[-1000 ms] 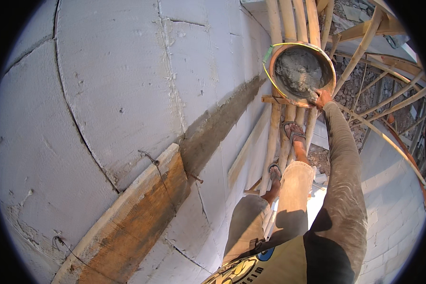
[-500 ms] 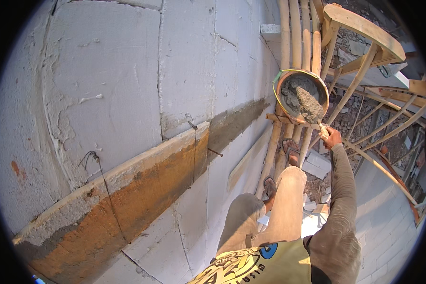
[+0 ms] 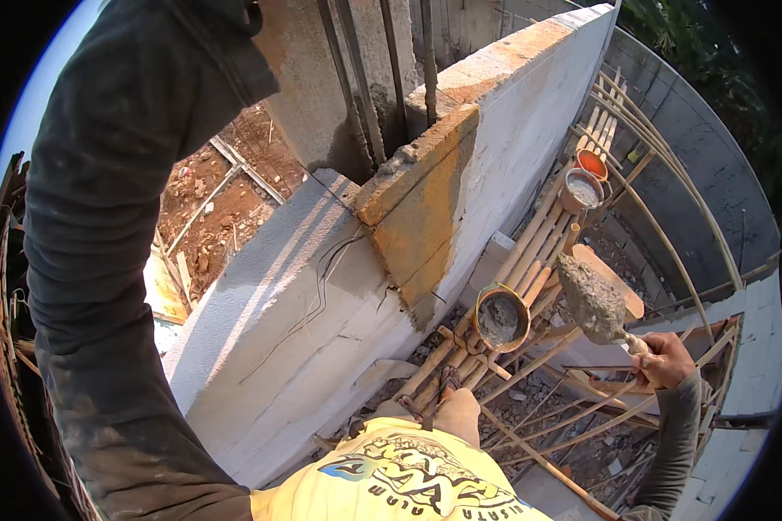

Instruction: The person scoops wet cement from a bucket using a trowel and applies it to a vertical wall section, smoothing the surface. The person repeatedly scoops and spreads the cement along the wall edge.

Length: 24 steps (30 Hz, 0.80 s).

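Note:
My right hand (image 3: 662, 359) is closed on the handle of a trowel (image 3: 636, 346), whose blade carries a heap of wet grey mortar (image 3: 593, 300). A mortar bucket (image 3: 501, 319) rests on the bamboo scaffold below, left of the trowel, by my feet. My left arm, in a dark sleeve, reaches up along the left and across toward the top; its hand cannot be seen. Ahead, a stained formwork board (image 3: 417, 213) is tied against the white block wall (image 3: 521, 148), beside a concrete column with upright steel bars (image 3: 365, 104).
Bamboo poles (image 3: 539, 243) run along the wall, bearing two more containers (image 3: 582, 189) farther away, with slanting props at the right. A curved grey wall (image 3: 695, 148) stands beyond. Rubble lies below the scaffold; red soil and timber offcuts (image 3: 204, 217) lie beyond the wall at left.
My right hand has lifted the loaded trowel out of and away from the bucket. My left arm has come into view, raised, and the view has swung up to the wall top.

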{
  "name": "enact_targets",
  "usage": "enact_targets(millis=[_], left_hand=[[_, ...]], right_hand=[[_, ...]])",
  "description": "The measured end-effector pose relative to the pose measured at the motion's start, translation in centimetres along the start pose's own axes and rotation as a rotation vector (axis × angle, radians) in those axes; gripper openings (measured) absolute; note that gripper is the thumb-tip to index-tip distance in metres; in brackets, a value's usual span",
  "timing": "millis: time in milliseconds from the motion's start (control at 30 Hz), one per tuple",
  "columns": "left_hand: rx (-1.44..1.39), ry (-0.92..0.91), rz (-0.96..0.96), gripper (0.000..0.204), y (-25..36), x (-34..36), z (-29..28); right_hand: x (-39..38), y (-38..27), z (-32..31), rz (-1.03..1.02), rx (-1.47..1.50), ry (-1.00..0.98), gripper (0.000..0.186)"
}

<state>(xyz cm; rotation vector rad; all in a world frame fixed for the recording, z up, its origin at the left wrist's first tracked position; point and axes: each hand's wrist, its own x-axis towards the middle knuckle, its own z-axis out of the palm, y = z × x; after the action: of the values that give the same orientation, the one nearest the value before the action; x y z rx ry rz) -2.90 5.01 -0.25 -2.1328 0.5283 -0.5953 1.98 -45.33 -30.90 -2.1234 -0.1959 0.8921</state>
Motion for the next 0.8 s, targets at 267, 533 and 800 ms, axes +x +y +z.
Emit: enact_targets(millis=[267, 533, 800], left_hand=[[-0.398, 0.256, -0.073, 0.025, 0.1, 4.5, 1.8], [-0.654, 0.331, -0.180, 0.023, 0.7, 3.9, 1.6], [-0.679, 0.286, -0.130, 0.022, 0.4, 2.8, 1.6]], right_hand=[[-8.9, -32.0, -3.8, 0.044, -0.260, -0.091, 0.040], [-5.2, -48.3, 8.6, 0.024, -1.147, 0.123, 0.055], [-4.6, -43.8, 2.0, -0.104, -0.648, -0.209, 0.056]])
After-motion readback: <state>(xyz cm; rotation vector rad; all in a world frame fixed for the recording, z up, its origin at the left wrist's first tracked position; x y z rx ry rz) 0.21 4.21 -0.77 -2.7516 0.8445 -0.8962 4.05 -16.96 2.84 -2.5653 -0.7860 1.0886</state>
